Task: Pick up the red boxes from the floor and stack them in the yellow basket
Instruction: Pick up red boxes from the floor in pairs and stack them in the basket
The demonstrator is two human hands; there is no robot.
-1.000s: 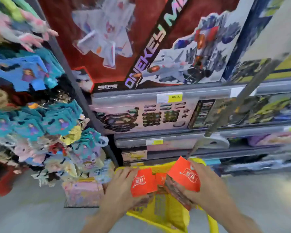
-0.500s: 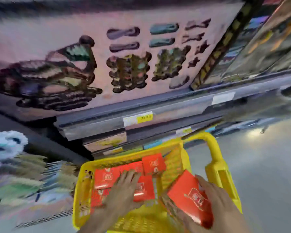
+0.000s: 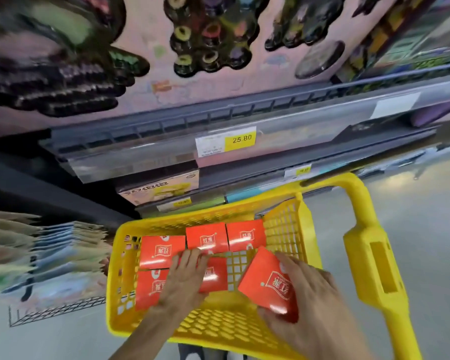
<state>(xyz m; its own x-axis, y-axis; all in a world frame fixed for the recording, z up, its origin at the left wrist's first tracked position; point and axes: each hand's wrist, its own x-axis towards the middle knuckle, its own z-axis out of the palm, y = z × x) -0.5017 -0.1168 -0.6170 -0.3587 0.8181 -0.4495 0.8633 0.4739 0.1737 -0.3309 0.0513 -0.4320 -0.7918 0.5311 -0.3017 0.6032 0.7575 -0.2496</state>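
Observation:
The yellow basket point(image 3: 286, 224) stands on the floor below me, its mesh bottom holding several flat red boxes. Three lie along the far side, the leftmost red box point(image 3: 161, 250) among them. My left hand point(image 3: 185, 279) lies flat, fingers spread, on a red box point(image 3: 215, 278) in the near row, pressing it onto the basket bottom. My right hand point(image 3: 307, 305) grips another red box point(image 3: 268, 281), tilted, over the right part of the basket just above the bare mesh.
The basket's thick yellow handle point(image 3: 374, 255) arches up on the right. Grey store shelves with price tags point(image 3: 226, 141) and toy boxes stand right behind the basket. A wire rack of packets point(image 3: 50, 255) is at the left. Grey floor lies to the right.
The view dropped from the shelves to the basket. My left hand lowered its box into the basket and now lies flat on it. My right hand brought its box down over the basket's right side.

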